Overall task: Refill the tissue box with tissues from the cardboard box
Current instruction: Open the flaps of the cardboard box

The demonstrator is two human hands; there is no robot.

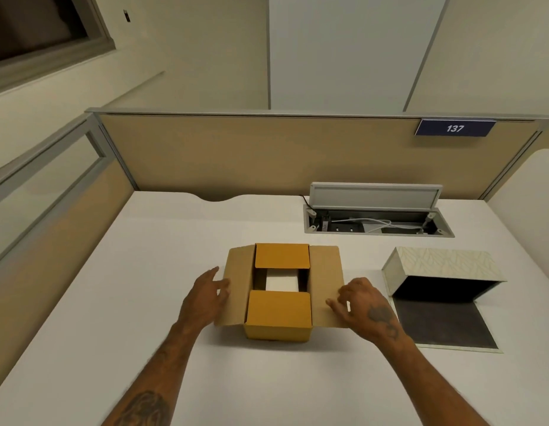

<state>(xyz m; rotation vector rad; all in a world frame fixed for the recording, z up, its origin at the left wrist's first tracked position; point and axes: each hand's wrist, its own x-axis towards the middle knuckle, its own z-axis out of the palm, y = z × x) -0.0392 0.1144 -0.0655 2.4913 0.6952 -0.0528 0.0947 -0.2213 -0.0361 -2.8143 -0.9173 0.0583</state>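
A yellow-brown cardboard box [278,315] stands in the middle of the white desk. Its two long side flaps are spread outward and its two short flaps lie folded in. White tissues [281,282] show through the gap between the short flaps. My left hand [205,298] touches the outer edge of the left flap with its fingers apart. My right hand [360,304] presses its fingertips on the right flap. The tissue box [445,265], pale with a leaf pattern, lies on its side at the right. Its dark inside faces me and its lid lies flat on the desk.
An open cable tray [377,221] with white cables is sunk into the desk behind the boxes, its lid standing up. Beige partition walls [236,155] close off the desk at the back and left. A blue sign reading 137 [455,128] hangs at the upper right.
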